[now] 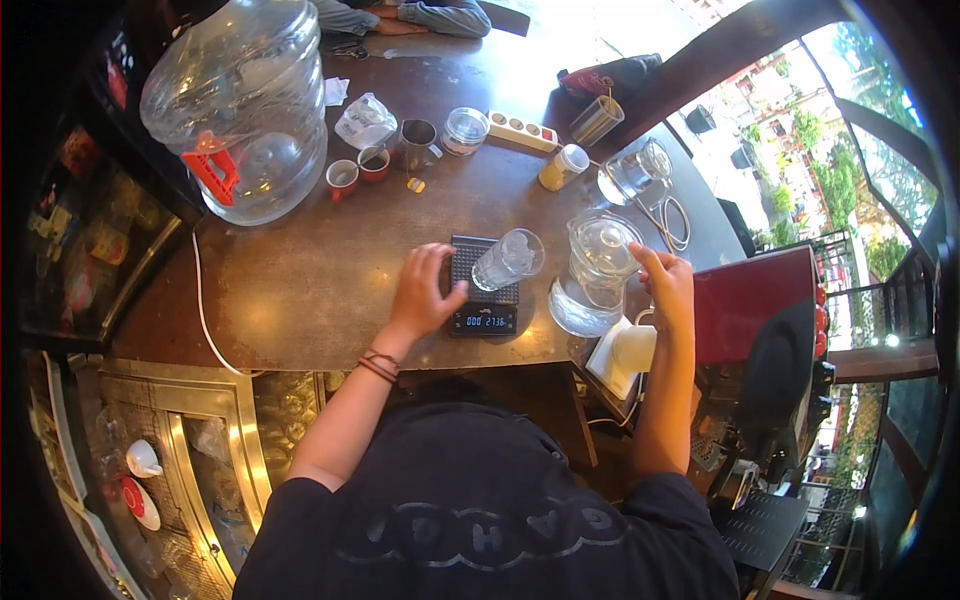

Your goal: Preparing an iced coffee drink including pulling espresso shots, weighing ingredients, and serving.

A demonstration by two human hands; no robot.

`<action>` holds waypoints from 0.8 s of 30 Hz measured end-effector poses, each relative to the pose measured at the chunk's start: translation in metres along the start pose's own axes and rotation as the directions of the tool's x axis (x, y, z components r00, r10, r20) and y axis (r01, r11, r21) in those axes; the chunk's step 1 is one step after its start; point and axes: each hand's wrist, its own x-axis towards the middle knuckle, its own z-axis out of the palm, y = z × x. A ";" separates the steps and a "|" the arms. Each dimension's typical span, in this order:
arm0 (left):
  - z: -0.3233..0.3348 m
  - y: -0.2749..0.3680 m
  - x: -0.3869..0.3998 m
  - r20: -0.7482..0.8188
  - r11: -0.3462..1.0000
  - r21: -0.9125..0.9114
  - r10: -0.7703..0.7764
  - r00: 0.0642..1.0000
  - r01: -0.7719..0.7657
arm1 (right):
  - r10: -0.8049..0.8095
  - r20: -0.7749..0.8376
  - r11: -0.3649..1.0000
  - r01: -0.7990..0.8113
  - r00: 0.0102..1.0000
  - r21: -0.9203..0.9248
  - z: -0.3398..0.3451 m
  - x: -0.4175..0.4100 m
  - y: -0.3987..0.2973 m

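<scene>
My left hand (426,291) is at the left edge of a black digital scale (486,321), fingers apart, with nothing held. Its thumb and fingertips come close to the scale; actual contact is hard to tell. On the scale's ribbed top stands a clear drinking glass (507,261) that looks filled with ice. To the right of it, a lidded glass pitcher (589,304) containing clear liquid stands on the brown table (337,292). My right hand (666,283) grips the pitcher at its handle side, the fingertips beside the lid. The scale's display is lit.
A large clear water bottle (247,97) stands at left. Behind the scale are red cups (341,180), a metal pitcher (418,142), a round container (465,131), a power strip (522,130) and another glass jug (626,176). A person's folded arms (442,19) rest at the far side.
</scene>
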 end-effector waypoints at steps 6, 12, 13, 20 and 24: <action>0.029 0.044 0.055 0.243 0.961 -0.271 0.011 0.970 0.057 | 0.076 -0.146 0.974 -0.042 0.986 0.225 -0.002 0.008 0.034; 0.040 0.039 0.063 0.249 0.968 -0.240 -0.006 0.968 0.068 | 0.148 -0.280 0.967 -0.080 0.949 0.241 0.000 0.015 0.048; 0.038 0.042 0.066 0.290 0.948 -0.291 -0.038 0.956 0.126 | 0.143 -0.292 0.965 -0.067 0.946 0.255 -0.004 0.018 0.054; 0.027 0.058 0.056 0.237 0.947 -0.267 -0.115 0.965 0.179 | 0.203 -0.444 0.944 -0.053 0.873 0.326 0.012 0.078 0.109; 0.019 0.073 0.063 0.204 0.982 -0.175 -0.033 0.978 0.070 | 0.206 -0.559 0.961 -0.057 0.803 0.272 0.024 0.113 0.110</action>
